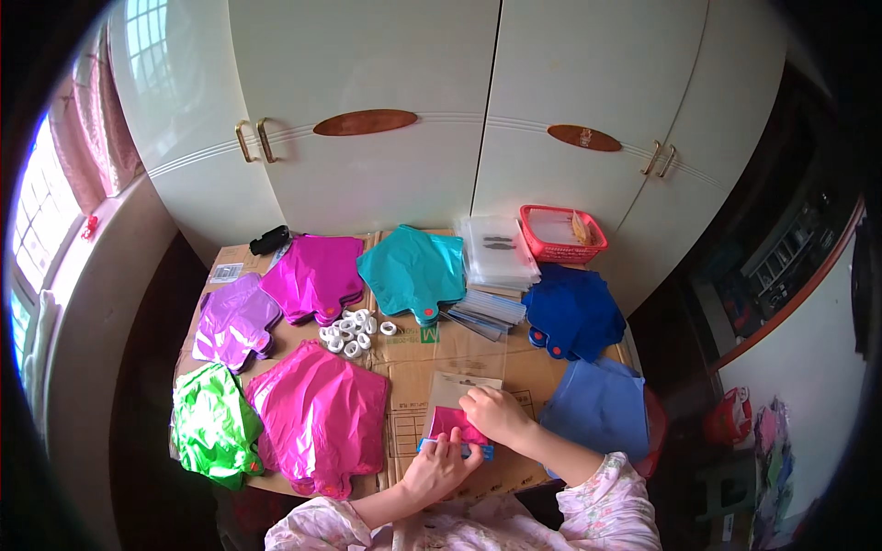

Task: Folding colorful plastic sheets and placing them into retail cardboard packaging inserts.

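- Your left hand (439, 466) sits at the near end of the clear bag (459, 404), fingers curled and pinched on the blue strip (457, 448) at its bottom edge.
- Your right hand (494, 413) lies flat on top of the bag, fingers together and pressing down on the folded pink balloon (453, 423) that shows through the plastic.
- The bag rests on the cardboard table top (441, 354), right in front of you, between the pink pile (322, 415) on your left and the blue cloth (599, 404) on your right.
- The thin bag could likely crease or tear if you push the balloon while the near end is held tight.
- The foil may bunch up inside and leave the strip crooked, since your right palm hides most of it from view.
- The pink pile lies just beside your left wrist; a wide elbow move could drag it off the near edge.
- The white rings (352, 332) lie loose near the middle, well apart from your hands, and could probably roll if the cardboard is bumped.
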The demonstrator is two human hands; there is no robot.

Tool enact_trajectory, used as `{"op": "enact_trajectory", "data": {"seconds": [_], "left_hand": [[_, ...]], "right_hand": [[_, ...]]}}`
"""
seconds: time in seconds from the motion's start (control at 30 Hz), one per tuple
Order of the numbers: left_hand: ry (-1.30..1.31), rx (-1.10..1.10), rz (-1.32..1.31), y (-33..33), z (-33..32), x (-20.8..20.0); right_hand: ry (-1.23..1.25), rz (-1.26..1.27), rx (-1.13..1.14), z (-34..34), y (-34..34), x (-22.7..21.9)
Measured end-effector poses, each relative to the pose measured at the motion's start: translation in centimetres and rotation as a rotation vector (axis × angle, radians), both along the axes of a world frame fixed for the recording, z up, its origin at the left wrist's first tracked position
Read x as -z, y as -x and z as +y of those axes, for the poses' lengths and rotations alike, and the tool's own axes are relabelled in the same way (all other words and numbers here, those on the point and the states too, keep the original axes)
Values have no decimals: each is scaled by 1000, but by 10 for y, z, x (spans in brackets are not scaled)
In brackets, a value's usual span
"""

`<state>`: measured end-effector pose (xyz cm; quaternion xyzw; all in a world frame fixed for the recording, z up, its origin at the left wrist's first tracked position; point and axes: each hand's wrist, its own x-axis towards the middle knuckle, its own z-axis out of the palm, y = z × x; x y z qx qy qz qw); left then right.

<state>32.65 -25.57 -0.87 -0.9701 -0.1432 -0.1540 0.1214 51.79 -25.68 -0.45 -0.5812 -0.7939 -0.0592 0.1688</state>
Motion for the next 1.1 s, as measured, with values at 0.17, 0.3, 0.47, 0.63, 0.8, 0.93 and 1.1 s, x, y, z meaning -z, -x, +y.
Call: {"op": "enact_trajectory", "data": {"seconds": [0.17, 0.3, 0.47, 0.63, 0.8, 0.93, 1.1], "left_hand": [[-27, -1, -51, -7, 11, 9], [-10, -4, -38, -11, 20, 5], [85, -38, -79, -3, 26, -2], [204, -35, -187, 5, 17, -13], [158, -7, -200, 1, 17, -18], [162, -14, -190, 7, 26, -26], [159, -12, -172, 10, 26, -27]], "right_hand": [[15, 2, -10, 0, -2, 1], [51, 42, -10, 1, -2, -4], [-216, 368, 175, -8, 0, -31], [25, 2214, 172, -43, 15, 27], [301, 2511, -15, -68, 53, 36], [243, 2283, 24, -66, 70, 22], [204, 2334, 167, -69, 69, 32]]}}
